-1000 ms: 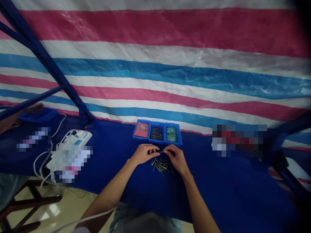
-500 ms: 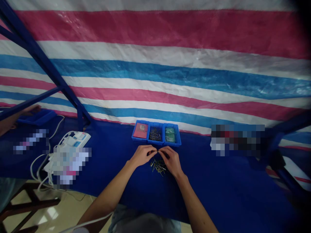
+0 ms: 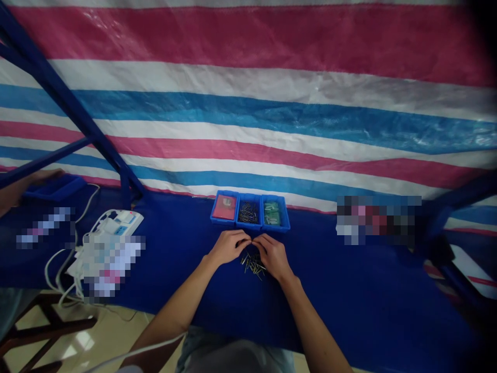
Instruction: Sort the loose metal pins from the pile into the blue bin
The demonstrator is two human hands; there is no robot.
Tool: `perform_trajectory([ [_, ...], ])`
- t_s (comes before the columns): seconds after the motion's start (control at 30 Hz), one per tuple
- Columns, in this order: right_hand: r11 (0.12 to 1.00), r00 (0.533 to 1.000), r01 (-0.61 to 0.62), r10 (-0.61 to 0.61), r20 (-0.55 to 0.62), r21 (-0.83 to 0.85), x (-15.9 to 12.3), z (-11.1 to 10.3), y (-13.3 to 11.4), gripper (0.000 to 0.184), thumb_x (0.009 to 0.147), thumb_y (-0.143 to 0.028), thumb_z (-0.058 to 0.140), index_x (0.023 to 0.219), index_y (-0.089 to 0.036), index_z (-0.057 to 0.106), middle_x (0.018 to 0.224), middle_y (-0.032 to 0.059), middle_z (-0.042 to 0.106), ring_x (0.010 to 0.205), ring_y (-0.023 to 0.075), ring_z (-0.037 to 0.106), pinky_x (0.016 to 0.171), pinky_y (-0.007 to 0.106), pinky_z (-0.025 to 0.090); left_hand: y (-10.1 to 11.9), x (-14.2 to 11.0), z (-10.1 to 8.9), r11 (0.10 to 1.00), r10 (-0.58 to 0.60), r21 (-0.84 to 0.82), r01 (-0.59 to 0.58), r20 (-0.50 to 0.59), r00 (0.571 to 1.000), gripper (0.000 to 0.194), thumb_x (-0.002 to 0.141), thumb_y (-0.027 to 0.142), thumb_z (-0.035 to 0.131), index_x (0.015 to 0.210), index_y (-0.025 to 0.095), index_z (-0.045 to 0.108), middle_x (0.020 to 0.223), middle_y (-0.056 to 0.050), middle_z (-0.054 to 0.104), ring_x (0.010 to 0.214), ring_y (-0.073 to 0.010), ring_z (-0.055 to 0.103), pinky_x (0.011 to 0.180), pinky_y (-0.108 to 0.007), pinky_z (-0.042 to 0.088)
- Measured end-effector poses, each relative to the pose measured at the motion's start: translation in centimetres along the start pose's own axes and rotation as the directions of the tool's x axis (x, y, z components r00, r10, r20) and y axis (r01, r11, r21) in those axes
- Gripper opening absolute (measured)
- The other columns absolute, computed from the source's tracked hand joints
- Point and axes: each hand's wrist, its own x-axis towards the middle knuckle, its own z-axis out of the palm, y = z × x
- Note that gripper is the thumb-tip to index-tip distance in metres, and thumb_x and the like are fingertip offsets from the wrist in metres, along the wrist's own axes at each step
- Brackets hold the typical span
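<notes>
My left hand (image 3: 228, 247) and my right hand (image 3: 274, 256) meet fingertip to fingertip over the blue table, both closed in a pinch. Whatever they pinch is too small and too covered by the fingers to name. Just below the fingertips lies a loose pile of thin metal pieces that look like screws (image 3: 254, 266), some silvery, some yellowish. Beyond my hands, three blue bins stand side by side. A flat red piece (image 3: 223, 208) lies in the left one, dark screw-like pieces (image 3: 248, 212) fill the middle one, and green and clear small pieces (image 3: 272, 214) are in the right one.
To the left lie a white power strip (image 3: 126, 224) and tangled white cables (image 3: 58, 274). A blue metal frame (image 3: 87, 124) slants down there, with another person's arm (image 3: 23, 189) by a blue tray (image 3: 58, 187). Blurred-out items (image 3: 375, 220) sit at right. Striped sheeting (image 3: 248, 147) hangs behind.
My fingertips have drawn closer together, and the dark bit seen between them is now hidden. The view has shifted slightly. At far left, the other person's hand has moved a little.
</notes>
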Motion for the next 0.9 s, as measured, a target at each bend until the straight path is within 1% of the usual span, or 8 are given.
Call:
perform_trajectory([
  [0.1,0.997,1.0,-0.008,0.01,0.023,-0.072,0.12,0.08,-0.19,0.024,0.103,-0.025,0.044,0.097,-0.021,0.066,0.088,0.0062,0.066,0.079,0.0184,0.063,0.073,0.029,0.047,0.09,-0.03,-0.03,1.0,0.006,0.004,-0.006,-0.01,1.0,0.017,0.097,0.025,0.054,0.098,0.019,0.071,0.089,-0.003,0.069,0.076,-0.0146,0.063,0.073,-0.025,0.046],
  [0.2,0.994,1.0,0.01,-0.009,0.018,-0.113,0.31,0.17,-0.22,0.025,0.103,-0.024,0.043,0.092,-0.02,0.065,0.085,0.0067,0.066,0.081,0.0209,0.06,0.077,0.033,0.046,0.1,-0.04,-0.08,1.0,-0.012,0.011,0.012,-0.017,1.0,0.018,0.098,0.026,0.054,0.097,0.018,0.07,0.084,-0.003,0.068,0.071,-0.0134,0.061,0.069,-0.024,0.044],
  [0.27,0.994,1.0,0.023,-0.022,0.008,-0.104,0.41,0.17,-0.16,0.021,0.102,-0.024,0.045,0.096,-0.02,0.065,0.09,0.0075,0.068,0.086,0.0229,0.058,0.08,0.037,0.045,0.07,-0.02,-0.12,0.999,-0.03,0.011,0.03,-0.018,0.999,0.018,0.098,0.027,0.054,0.096,0.018,0.07,0.082,-0.002,0.067,0.068,-0.0128,0.06,0.067,-0.024,0.044],
  [0.37,0.999,0.999,0.008,-0.009,-0.031,-0.046,0.47,0.1,-0.04,0.016,0.1,-0.025,0.05,0.104,-0.021,0.065,0.098,0.0081,0.069,0.091,0.0245,0.058,0.083,0.04,0.045,0.05,0.04,-0.2,0.999,-0.052,-0.003,0.052,-0.013,0.999,0.018,0.097,0.027,0.054,0.094,0.018,0.07,0.081,-0.002,0.067,0.066,-0.0122,0.059,0.066,-0.023,0.043],
  [0.43,1.0,0.999,-0.004,0.003,-0.053,-0.012,0.48,0.09,0.04,0.015,0.1,-0.025,0.051,0.102,-0.023,0.065,0.097,0.0078,0.069,0.091,0.0246,0.059,0.084,0.041,0.045,0.08,0.08,-0.24,0.998,-0.062,-0.014,0.062,-0.012,0.998,0.019,0.097,0.027,0.054,0.094,0.018,0.07,0.08,-0.002,0.066,0.065,-0.0117,0.058,0.065,-0.023,0.043],
  [0.6,1.0,0.998,-0.016,0.016,-0.056,0.01,0.52,0.14,0.11,0.017,0.1,-0.025,0.05,0.095,-0.023,0.066,0.094,0.007,0.068,0.089,0.0238,0.06,0.084,0.039,0.045,0.02,0.14,-0.13,0.997,-0.07,-0.018,0.07,-0.013,0.997,0.02,0.097,0.029,0.055,0.093,0.018,0.072,0.079,-0.001,0.066,0.064,-0.0115,0.057,0.065,-0.022,0.042],
  [0.77,0.999,0.998,-0.037,0.036,-0.045,-0.023,0.57,0.03,0.02,0.016,0.1,-0.021,0.049,0.095,-0.022,0.063,0.095,0.0063,0.068,0.09,0.0233,0.06,0.084,0.038,0.043,-0.3,0.22,0.09,0.997,-0.069,-0.031,0.069,-0.009,0.998,0.019,0.097,0.03,0.057,0.096,0.019,0.073,0.088,-0.002,0.07,0.073,-0.0127,0.062,0.068,-0.022,0.044],
  [0.9,0.997,0.998,-0.053,0.051,-0.03,-0.05,0.61,0.07,0.1,0.015,0.1,-0.019,0.048,0.094,-0.022,0.061,0.094,0.0063,0.067,0.09,0.0232,0.058,0.083,0.037,0.042,-0.44,0.21,0.16,0.997,-0.065,-0.032,0.064,-0.014,0.998,0.02,0.097,0.03,0.057,0.096,0.019,0.073,0.088,-0.002,0.071,0.074,-0.0129,0.063,0.071,-0.022,0.045],
])
